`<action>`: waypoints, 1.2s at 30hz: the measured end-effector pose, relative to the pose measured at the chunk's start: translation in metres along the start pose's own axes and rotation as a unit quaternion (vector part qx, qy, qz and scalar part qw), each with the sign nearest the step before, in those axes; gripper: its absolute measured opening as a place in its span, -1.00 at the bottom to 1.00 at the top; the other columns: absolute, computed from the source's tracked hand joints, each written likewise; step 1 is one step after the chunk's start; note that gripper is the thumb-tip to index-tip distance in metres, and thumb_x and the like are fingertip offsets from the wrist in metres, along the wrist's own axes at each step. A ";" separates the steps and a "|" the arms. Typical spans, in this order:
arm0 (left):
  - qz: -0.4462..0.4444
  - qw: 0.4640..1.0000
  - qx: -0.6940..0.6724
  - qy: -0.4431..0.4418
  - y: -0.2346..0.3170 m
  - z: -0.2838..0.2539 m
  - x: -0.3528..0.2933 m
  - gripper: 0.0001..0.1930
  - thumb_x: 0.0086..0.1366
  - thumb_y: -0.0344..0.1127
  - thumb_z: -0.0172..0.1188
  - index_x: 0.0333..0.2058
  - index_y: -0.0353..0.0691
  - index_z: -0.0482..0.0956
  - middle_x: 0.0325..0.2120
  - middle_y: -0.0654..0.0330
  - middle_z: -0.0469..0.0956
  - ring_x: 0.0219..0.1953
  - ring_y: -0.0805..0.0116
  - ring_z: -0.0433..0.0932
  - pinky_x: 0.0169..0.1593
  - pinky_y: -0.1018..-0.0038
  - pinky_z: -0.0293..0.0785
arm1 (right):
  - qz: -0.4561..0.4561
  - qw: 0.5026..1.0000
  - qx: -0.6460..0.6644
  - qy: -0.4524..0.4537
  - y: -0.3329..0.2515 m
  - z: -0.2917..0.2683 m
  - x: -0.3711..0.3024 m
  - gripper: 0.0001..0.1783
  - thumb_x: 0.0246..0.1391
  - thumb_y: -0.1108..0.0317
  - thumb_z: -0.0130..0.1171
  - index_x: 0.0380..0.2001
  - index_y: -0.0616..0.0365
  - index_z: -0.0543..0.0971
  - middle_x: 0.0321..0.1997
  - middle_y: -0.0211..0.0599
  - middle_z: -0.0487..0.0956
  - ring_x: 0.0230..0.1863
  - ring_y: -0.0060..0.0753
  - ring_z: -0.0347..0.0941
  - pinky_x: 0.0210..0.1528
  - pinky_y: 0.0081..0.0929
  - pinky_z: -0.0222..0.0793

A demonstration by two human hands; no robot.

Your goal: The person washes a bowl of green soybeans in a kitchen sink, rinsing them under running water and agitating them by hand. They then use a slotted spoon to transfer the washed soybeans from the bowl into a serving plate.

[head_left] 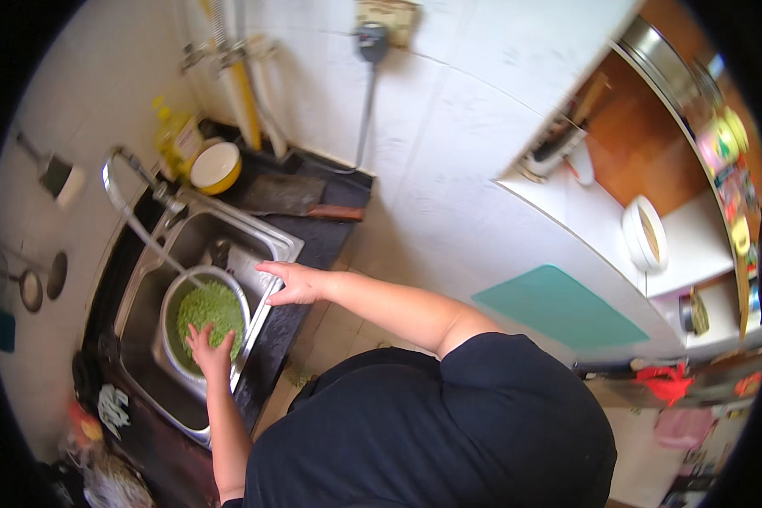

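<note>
A round metal bowl holding small green peas or beans sits in the stainless steel sink. My left hand is over the bowl's near side, its fingers spread at the green pieces; whether it presses into them I cannot tell. My right hand is at the sink's right rim, beside the bowl, thumb and fingers apart with nothing held. From the curved tap a thin stream appears to run down into the bowl.
Behind the sink, a cleaver with a brown handle lies on the black counter. A yellow bowl and yellow bottle stand beside it. Plastic bags lie at lower left. Shelves with a white bowl are at right.
</note>
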State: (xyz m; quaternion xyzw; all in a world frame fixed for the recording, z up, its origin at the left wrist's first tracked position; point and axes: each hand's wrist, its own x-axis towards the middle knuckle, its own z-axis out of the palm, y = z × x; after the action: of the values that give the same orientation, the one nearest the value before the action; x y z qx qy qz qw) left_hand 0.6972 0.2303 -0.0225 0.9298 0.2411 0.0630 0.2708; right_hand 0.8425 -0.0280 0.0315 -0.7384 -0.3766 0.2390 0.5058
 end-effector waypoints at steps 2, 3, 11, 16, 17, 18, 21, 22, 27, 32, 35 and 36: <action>0.090 0.995 -0.029 0.015 -0.012 0.023 0.007 -0.36 -0.14 -0.18 0.36 0.00 -0.07 0.40 0.25 -0.01 -0.12 0.26 -0.14 -0.15 0.22 0.07 -0.10 | 0.018 0.996 -0.027 0.088 0.002 -0.021 -0.035 -0.26 -0.24 0.15 0.26 0.06 0.20 0.29 0.09 0.03 0.32 0.14 -0.11 0.22 0.15 -0.38 0.13; 0.123 0.991 -0.038 0.021 -0.001 0.031 0.008 -0.38 -0.14 -0.20 0.35 -0.01 -0.08 0.41 0.25 -0.01 -0.12 0.26 -0.15 -0.15 0.22 0.08 -0.09 | 0.025 0.989 0.005 0.146 0.011 -0.031 -0.049 -0.44 -0.27 0.23 0.26 -0.13 0.22 0.42 -0.13 -0.06 0.45 -0.06 -0.19 0.37 -0.02 -0.40 0.29; 0.140 0.986 -0.094 0.002 0.132 0.054 -0.069 -0.24 0.01 -0.21 0.25 0.18 -0.09 0.10 0.23 -0.06 -0.09 0.27 -0.16 -0.22 0.24 0.13 -0.18 | 0.036 0.971 -0.118 0.204 0.026 -0.092 -0.155 -0.14 -0.30 0.24 0.25 0.16 0.07 0.16 0.23 0.09 0.10 0.26 -0.03 0.02 0.19 -0.28 0.04; 0.168 0.956 -0.221 -0.098 0.181 0.055 -0.103 -0.38 0.10 -0.44 0.11 0.15 -0.34 0.13 0.12 0.02 0.20 0.18 0.26 0.14 0.20 0.42 -0.02 | 0.004 0.991 -0.037 0.126 0.032 -0.096 -0.186 -0.23 -0.20 0.12 0.20 0.13 0.09 0.23 0.17 0.08 0.22 0.23 -0.07 0.09 0.21 -0.32 0.03; 0.167 0.947 -0.253 -0.108 0.179 0.059 -0.102 -0.39 0.09 -0.47 0.10 0.14 -0.35 0.13 0.13 0.03 0.19 0.18 0.26 0.13 0.20 0.43 -0.01 | 0.034 0.993 -0.017 0.115 0.027 -0.094 -0.191 -0.29 -0.17 0.14 0.18 0.10 0.12 0.27 0.12 0.05 0.29 0.16 -0.09 0.18 0.16 -0.35 0.11; 0.182 0.944 -0.246 -0.119 0.179 0.061 -0.102 -0.39 0.10 -0.47 0.10 0.14 -0.35 0.13 0.13 0.04 0.18 0.17 0.29 0.14 0.20 0.43 0.00 | 0.063 0.993 0.005 0.104 0.025 -0.093 -0.198 -0.35 -0.15 0.16 0.16 0.06 0.15 0.31 0.06 0.02 0.36 0.10 -0.11 0.28 0.11 -0.38 0.19; 0.198 0.934 -0.256 -0.153 0.196 0.066 -0.106 -0.40 0.11 -0.47 0.10 0.15 -0.34 0.13 0.14 0.07 0.17 0.15 0.32 0.17 0.18 0.46 0.05 | 0.056 0.988 -0.039 0.138 0.028 -0.095 -0.225 -0.49 -0.09 0.21 0.10 -0.02 0.16 0.40 0.00 -0.05 0.42 0.00 -0.14 0.37 0.04 -0.37 0.27; 0.196 0.925 -0.279 -0.171 0.202 0.070 -0.107 -0.40 0.12 -0.47 0.10 0.15 -0.34 0.13 0.14 0.07 0.18 0.15 0.32 0.18 0.17 0.47 0.06 | 0.069 0.987 -0.040 0.141 0.029 -0.098 -0.235 -0.51 -0.08 0.22 0.08 -0.04 0.17 0.41 -0.01 -0.07 0.43 -0.01 -0.15 0.38 0.03 -0.38 0.28; 0.236 0.893 -0.316 -0.218 0.211 0.090 -0.117 -0.39 0.09 -0.46 0.14 0.14 -0.31 0.16 0.13 -0.01 0.18 0.21 0.22 0.11 0.21 0.40 0.00 | 0.133 0.973 -0.014 0.191 0.021 -0.100 -0.275 -0.59 -0.05 0.26 0.03 -0.09 0.17 0.46 -0.12 -0.16 0.51 -0.09 -0.30 0.43 -0.06 -0.45 0.31; 0.265 0.920 -0.220 -0.189 0.191 0.072 -0.145 -0.45 0.08 -0.38 0.17 0.09 -0.21 0.27 0.14 -0.01 0.18 0.22 0.14 0.08 0.22 0.35 0.01 | 0.212 0.967 0.016 0.144 -0.008 -0.060 -0.282 -0.61 0.04 0.25 -0.01 -0.07 0.16 0.44 -0.08 -0.21 0.49 -0.05 -0.35 0.40 0.00 -0.47 0.28; 0.222 0.936 -0.216 -0.169 0.160 0.060 -0.169 -0.48 0.08 -0.30 0.18 0.05 -0.22 0.31 0.13 0.02 0.20 0.21 0.13 0.11 0.21 0.35 0.06 | 0.196 0.974 0.021 0.116 0.005 -0.023 -0.285 -0.65 0.07 0.28 0.00 -0.07 0.17 0.44 -0.10 -0.28 0.50 -0.07 -0.48 0.39 -0.02 -0.53 0.29; 0.197 0.947 -0.206 -0.150 0.145 0.053 -0.179 -0.49 0.09 -0.26 0.17 0.04 -0.21 0.32 0.12 0.01 0.21 0.20 0.12 0.13 0.20 0.35 0.08 | 0.209 0.971 0.050 0.104 0.001 -0.012 -0.281 -0.65 0.07 0.28 0.02 -0.08 0.18 0.45 -0.12 -0.30 0.50 -0.10 -0.52 0.39 -0.05 -0.55 0.31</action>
State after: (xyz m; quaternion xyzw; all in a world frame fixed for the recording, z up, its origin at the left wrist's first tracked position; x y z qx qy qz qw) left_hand 0.6137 0.0124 0.0127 0.8816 -0.0083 0.0231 0.4713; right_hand 0.6819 -0.2593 0.0272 -0.7956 -0.1469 0.2802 0.5167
